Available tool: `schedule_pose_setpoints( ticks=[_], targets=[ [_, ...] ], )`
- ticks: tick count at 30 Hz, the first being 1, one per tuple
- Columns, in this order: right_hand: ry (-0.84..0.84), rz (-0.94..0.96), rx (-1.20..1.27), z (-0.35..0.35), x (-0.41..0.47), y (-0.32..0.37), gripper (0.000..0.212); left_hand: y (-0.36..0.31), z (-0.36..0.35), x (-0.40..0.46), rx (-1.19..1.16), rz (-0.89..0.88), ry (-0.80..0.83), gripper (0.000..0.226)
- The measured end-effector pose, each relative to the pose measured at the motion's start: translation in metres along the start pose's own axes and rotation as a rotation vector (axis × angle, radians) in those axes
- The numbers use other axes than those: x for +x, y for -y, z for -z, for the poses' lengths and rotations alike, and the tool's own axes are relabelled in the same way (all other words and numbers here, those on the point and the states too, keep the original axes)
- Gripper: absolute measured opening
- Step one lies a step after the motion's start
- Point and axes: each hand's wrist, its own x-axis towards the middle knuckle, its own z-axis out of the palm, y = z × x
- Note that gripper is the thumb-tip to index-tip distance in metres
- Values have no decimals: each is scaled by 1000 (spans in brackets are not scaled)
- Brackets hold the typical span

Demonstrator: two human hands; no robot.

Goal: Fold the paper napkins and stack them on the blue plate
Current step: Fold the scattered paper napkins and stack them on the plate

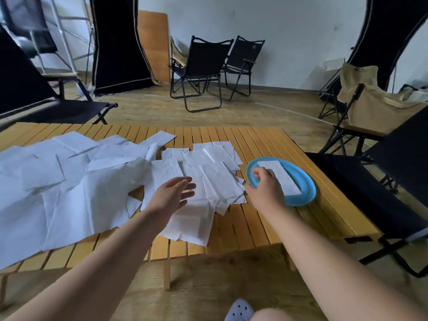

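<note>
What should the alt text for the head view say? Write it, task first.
A person's right hand rests at the near rim of a blue plate holding one folded napkin, while the open left hand hovers over a spread of loose white napkins on a slatted wooden table.

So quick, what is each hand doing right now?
Left hand: open, fingers spread above the loose napkins, holding nothing.
Right hand: over the blue plate by the folded napkin; grip cannot be told.
</note>
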Motion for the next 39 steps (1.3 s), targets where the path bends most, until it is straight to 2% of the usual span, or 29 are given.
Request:
schedule_pose_setpoints(
  ticks=[5,12,20,28,39],
  targets=[
    [152,114,-20,-26,-17,30,39,-1,26,-2,89,-43,-53,26],
    [289,238,-87,-59,-10,71,44,-9,61,10,198,-98,-46,28],
    [331,190,-68,-67,-21,99,47,3,84,-4,323,-107,-112,32],
    [364,225,-142,-64,-40,108,47,12,87,-16,390,-117,-162,31],
    [362,143,-113,-66,-20,103,48,7,64,20,960,-324,-147,34]
  ],
)
